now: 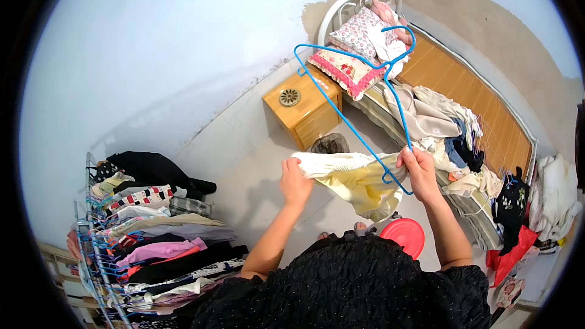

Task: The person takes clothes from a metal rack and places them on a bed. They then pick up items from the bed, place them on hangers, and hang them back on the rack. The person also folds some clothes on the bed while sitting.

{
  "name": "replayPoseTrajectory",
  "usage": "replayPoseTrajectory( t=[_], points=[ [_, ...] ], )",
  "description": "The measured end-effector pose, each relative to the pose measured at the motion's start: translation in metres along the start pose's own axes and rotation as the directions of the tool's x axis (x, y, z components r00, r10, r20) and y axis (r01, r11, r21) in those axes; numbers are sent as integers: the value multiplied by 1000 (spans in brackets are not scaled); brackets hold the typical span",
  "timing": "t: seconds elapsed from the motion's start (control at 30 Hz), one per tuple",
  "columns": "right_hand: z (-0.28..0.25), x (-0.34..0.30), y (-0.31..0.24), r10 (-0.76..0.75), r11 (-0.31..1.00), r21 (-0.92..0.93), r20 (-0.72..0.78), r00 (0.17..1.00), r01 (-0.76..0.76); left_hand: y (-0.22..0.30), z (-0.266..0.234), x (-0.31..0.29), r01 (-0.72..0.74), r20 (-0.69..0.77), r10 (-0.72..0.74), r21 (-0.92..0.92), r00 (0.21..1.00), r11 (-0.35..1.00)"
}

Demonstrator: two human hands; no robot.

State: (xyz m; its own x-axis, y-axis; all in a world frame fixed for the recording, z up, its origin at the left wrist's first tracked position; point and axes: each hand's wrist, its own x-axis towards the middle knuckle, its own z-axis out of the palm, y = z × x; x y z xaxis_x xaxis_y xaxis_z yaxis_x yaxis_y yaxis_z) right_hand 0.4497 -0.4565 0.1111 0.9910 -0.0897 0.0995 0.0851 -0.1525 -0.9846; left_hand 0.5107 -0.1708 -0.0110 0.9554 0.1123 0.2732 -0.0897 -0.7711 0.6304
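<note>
A pale yellow garment (359, 186) with a gathered white band along its top is stretched between my two hands. My left hand (295, 181) is closed on the left end of that band. At the other end, my right hand (419, 173) is closed around the garment's edge and the lower corner of a blue clothes hanger (399, 106). The hanger tilts up and away, its hook at the top, and its long bottom bar crosses in front of the cloth. Folds hide exactly what kind of garment this is.
On the left stands a rack packed with hanging clothes (177, 253). Ahead is a wooden nightstand (304, 109) beside a bed with a wooden-slat surface (463, 79), pillows and heaped clothes. A red round stool or lid (403, 237) sits by my feet.
</note>
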Motion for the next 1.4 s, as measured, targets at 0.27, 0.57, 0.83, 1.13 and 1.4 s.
replayPoseTrajectory(
  t=[0.27, 0.57, 0.83, 1.13, 1.4],
  points=[
    [-34, 16, 58, 20, 997, -69, -9, 1000, -21, 17, -31, 26, 754, 787, 46, -605, 616, 256],
    [-91, -27, 46, 212, 977, -54, 368, 905, -207, -46, -56, 44, 782, 818, 40, -562, 574, 269],
    [-97, -48, 39, 269, 963, -130, 560, 784, -237, -104, -56, 51, 240, 263, -143, -383, 954, 892],
    [-42, -10, 34, 83, 994, -113, 694, 715, -5, 18, -117, 38, -310, 200, 332, -131, 922, 942],
    [-19, 32, 31, 16, 997, -66, 665, 747, 38, 96, -146, 42, -636, 107, 628, 194, 771, 747]
  ],
)
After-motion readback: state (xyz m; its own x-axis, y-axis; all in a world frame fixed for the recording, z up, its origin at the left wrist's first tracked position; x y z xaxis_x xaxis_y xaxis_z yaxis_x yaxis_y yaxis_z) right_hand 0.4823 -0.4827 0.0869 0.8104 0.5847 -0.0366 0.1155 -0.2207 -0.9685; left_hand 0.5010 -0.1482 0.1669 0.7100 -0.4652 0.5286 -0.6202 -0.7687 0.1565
